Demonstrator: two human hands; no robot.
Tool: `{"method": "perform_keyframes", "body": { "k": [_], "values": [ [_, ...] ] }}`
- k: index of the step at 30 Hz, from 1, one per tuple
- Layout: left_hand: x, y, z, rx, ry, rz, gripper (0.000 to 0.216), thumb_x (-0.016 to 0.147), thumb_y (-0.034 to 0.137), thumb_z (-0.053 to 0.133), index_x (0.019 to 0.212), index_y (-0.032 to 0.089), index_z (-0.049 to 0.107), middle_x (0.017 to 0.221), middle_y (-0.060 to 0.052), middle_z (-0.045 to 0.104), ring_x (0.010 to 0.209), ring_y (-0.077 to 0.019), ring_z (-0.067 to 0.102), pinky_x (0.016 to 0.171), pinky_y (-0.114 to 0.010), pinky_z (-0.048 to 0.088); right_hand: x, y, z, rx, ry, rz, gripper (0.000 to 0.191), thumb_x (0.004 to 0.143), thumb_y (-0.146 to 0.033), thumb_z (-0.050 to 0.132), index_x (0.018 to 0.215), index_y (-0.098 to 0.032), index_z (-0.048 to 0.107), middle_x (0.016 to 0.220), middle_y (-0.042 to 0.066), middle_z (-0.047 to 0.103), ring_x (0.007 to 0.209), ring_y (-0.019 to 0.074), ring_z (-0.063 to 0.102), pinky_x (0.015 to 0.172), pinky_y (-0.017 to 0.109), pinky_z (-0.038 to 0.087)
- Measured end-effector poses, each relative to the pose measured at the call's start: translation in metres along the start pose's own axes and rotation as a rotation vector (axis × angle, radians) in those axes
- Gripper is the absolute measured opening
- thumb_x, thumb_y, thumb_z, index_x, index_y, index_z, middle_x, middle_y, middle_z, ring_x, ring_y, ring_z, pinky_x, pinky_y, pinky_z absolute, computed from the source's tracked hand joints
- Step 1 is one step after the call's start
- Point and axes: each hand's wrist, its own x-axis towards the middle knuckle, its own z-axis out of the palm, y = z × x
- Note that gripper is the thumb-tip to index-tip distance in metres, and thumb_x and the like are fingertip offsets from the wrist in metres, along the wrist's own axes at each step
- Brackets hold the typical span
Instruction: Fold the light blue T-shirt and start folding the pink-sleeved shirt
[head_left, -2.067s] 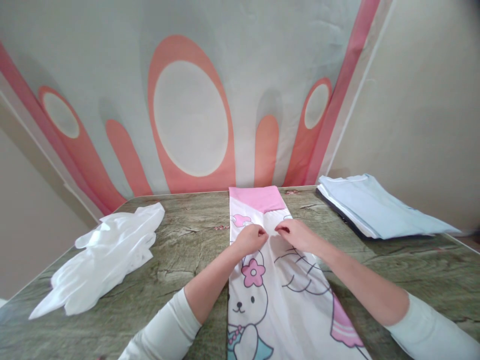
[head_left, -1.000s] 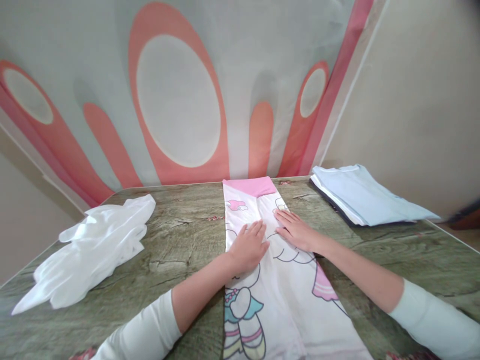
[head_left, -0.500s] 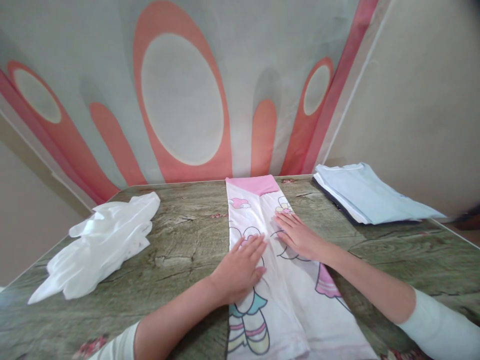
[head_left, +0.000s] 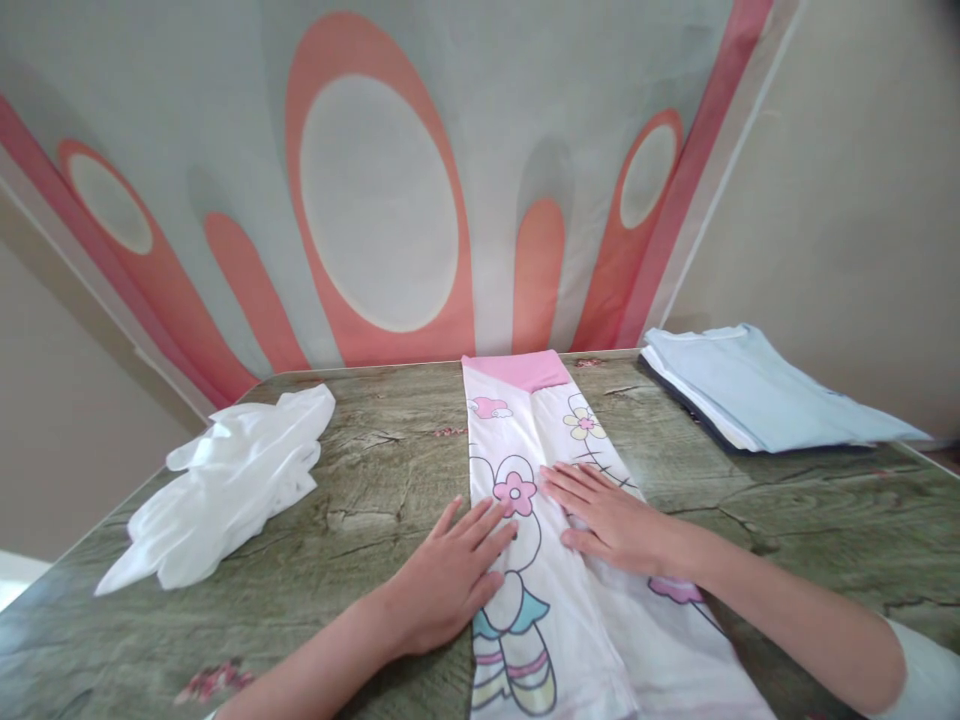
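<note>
A white cloth (head_left: 566, 620) with cartoon prints and a pink far end lies folded lengthwise in front of me, its two sides meeting near the middle. My left hand (head_left: 450, 565) rests open at the cloth's left edge, fingertips on the printed figure and palm partly over the table. On the right half, my right hand (head_left: 607, 515) lies flat below the yellow flower, its fingers stretched towards the centre line. Neither hand grasps the fabric. The near end of the cloth runs out of view at the bottom.
A crumpled white cloth (head_left: 225, 490) lies at the left on the wood-patterned table (head_left: 382, 490). At the right back sits a stack of folded clothes (head_left: 772, 385), light blue on top, with white and dark layers beneath. A wall with pink shapes (head_left: 382, 200) rises behind the table.
Both hands have slid nearer to me along the cloth, and the left one has also shifted left to its edge. The view has turned slightly left.
</note>
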Motion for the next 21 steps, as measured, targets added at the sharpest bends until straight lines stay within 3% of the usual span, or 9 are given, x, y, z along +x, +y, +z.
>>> {"method": "perform_keyframes", "body": {
  "k": [8, 12, 21],
  "values": [
    [-0.016, 0.002, -0.016, -0.124, -0.044, 0.084, 0.049, 0.095, 0.036, 0.034, 0.142, 0.032, 0.022, 0.149, 0.000, 0.023, 0.136, -0.0196, 0.019, 0.113, -0.045, 0.012, -0.027, 0.000, -0.014, 0.055, -0.045, -0.015, 0.059, 0.090, -0.048, 0.038, 0.143, -0.033, 0.018, 0.149, -0.003, 0.017, 0.137, 0.0223, 0.015, 0.113, 0.043, 0.018],
    [-0.008, 0.001, -0.012, -0.111, 0.021, 0.083, 0.051, 0.094, 0.035, 0.035, 0.143, 0.029, 0.021, 0.150, -0.002, 0.019, 0.137, -0.0217, 0.016, 0.112, -0.044, 0.013, -0.026, 0.016, -0.006, -0.021, 0.048, 0.054, 0.062, 0.089, -0.051, 0.039, 0.144, -0.031, 0.017, 0.150, -0.002, 0.017, 0.137, 0.0258, 0.014, 0.113, 0.046, 0.015],
    [-0.005, 0.003, -0.002, -0.077, -0.010, 0.160, 0.053, 0.093, 0.045, 0.035, 0.142, 0.028, 0.023, 0.149, -0.003, 0.021, 0.137, -0.0223, 0.014, 0.112, -0.045, 0.010, -0.030, 0.020, 0.002, -0.081, 0.036, 0.083, 0.060, 0.090, -0.053, 0.033, 0.144, -0.029, 0.019, 0.149, 0.000, 0.020, 0.137, 0.0248, 0.015, 0.112, 0.047, 0.013]
  ]
}}
